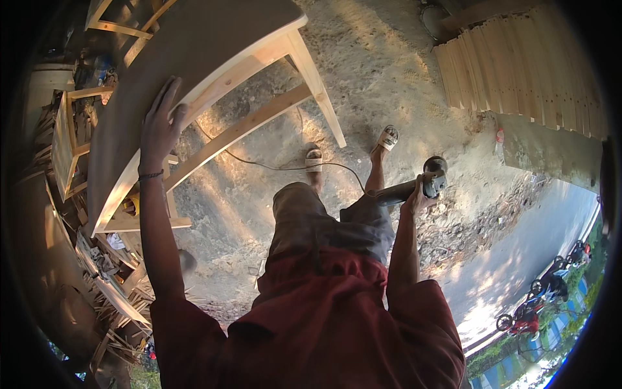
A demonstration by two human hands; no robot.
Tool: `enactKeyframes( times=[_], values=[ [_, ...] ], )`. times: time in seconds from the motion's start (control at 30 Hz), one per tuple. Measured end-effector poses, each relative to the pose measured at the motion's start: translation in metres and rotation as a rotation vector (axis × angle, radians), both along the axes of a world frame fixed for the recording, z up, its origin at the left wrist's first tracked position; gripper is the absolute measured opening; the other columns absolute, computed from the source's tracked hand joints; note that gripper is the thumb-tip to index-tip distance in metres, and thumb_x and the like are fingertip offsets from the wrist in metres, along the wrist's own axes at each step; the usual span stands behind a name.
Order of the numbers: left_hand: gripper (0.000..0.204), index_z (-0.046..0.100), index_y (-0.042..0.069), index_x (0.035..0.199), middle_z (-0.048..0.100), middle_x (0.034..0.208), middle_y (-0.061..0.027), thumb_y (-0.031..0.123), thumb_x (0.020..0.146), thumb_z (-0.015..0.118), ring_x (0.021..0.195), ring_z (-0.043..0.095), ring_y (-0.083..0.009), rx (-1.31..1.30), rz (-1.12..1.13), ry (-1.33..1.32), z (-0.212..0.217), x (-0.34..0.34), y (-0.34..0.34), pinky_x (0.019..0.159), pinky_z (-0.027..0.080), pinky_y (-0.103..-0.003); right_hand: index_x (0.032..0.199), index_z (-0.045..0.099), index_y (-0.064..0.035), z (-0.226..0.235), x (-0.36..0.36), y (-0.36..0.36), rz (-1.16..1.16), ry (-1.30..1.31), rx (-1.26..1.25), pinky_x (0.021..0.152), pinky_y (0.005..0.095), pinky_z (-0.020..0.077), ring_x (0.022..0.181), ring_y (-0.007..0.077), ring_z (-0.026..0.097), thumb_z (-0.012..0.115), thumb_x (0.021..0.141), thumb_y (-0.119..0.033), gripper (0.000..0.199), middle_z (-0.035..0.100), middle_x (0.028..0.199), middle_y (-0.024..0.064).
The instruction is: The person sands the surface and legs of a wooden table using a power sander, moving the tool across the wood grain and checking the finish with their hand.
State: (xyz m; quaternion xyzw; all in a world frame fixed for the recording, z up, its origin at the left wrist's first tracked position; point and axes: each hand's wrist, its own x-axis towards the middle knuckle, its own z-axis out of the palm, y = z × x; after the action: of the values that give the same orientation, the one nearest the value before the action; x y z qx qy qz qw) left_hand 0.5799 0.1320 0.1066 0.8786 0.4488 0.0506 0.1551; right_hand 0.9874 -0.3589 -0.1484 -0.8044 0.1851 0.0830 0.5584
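A wooden table (214, 32) with a smooth grey-brown top and pale wooden legs stands ahead of me to the left. My left hand (162, 126) lies on its near edge with the fingers stretched out over the top. Off to my right, away from the table, my right hand (418, 200) is wrapped round an angle grinder (396, 193) near its head. The grinder's dark body points back toward my thigh, and its round disc end faces away from me. From its rear a thin power cord (272, 168) runs left across the ground and under the table.
Wooden frames (68, 146) and scrap wood (116, 305) crowd the left side. A row of pale wooden boards (518, 71) stands at the far right. Beyond the sandy ground (363, 71), a paved road (512, 253) with parked motorbikes (538, 301) runs along the right.
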Motion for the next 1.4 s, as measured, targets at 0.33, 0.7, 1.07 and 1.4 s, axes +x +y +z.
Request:
enactKeyframes(
  times=[0.33, 0.7, 1.07, 1.4],
  values=[
    [0.056, 0.051, -0.005, 0.145, 0.053, 0.150, -0.0222, 0.037, 0.109, 0.038, 0.141, 0.047, -0.0353, -0.011, 0.626, -0.041, -0.044, -0.106, -0.010, 0.118, 0.032, -0.040, 0.144, 0.029, 0.0017, -0.124, 0.212, 0.169, 0.633, -0.233, -0.253, 0.106, 0.0479, 0.0445, 0.125, 0.0334, 0.050, 0.095, 0.070, -0.027, 0.103, 0.044, 0.139, 0.0228],
    [0.056, 0.053, 0.008, 0.148, 0.049, 0.155, -0.0139, 0.042, 0.106, 0.037, 0.146, 0.040, -0.0353, 0.240, 0.353, 0.148, -0.034, -0.036, -0.066, 0.121, 0.027, -0.049, 0.136, 0.033, 0.0051, -0.041, 0.321, 0.398, 0.788, -0.582, 0.278, 0.105, 0.0448, 0.0453, 0.118, 0.0280, 0.051, 0.093, 0.074, -0.017, 0.090, 0.046, 0.130, 0.0190],
    [0.081, 0.021, 0.001, 0.160, 0.030, 0.162, -0.0193, 0.051, 0.104, 0.051, 0.149, 0.032, -0.0319, 0.064, 1.684, -1.476, -0.083, 0.156, -0.196, 0.123, 0.023, -0.046, 0.153, 0.030, -0.0005, 0.159, 0.274, 0.358, 1.131, -0.350, 0.270, 0.106, 0.0378, 0.0439, 0.124, 0.0258, 0.055, 0.080, 0.086, -0.018, 0.086, 0.048, 0.143, 0.0173],
    [0.064, 0.023, 0.002, 0.161, 0.047, 0.150, -0.0150, 0.034, 0.110, 0.044, 0.133, 0.049, -0.0250, 0.415, 1.950, -1.739, -0.120, 0.210, -0.292, 0.110, 0.043, -0.039, 0.143, 0.046, 0.0002, 0.162, 0.256, 0.470, 1.314, -0.243, 0.422, 0.096, 0.0466, 0.0515, 0.117, 0.0288, 0.059, 0.082, 0.085, -0.010, 0.069, 0.056, 0.135, 0.0175]
  ],
)
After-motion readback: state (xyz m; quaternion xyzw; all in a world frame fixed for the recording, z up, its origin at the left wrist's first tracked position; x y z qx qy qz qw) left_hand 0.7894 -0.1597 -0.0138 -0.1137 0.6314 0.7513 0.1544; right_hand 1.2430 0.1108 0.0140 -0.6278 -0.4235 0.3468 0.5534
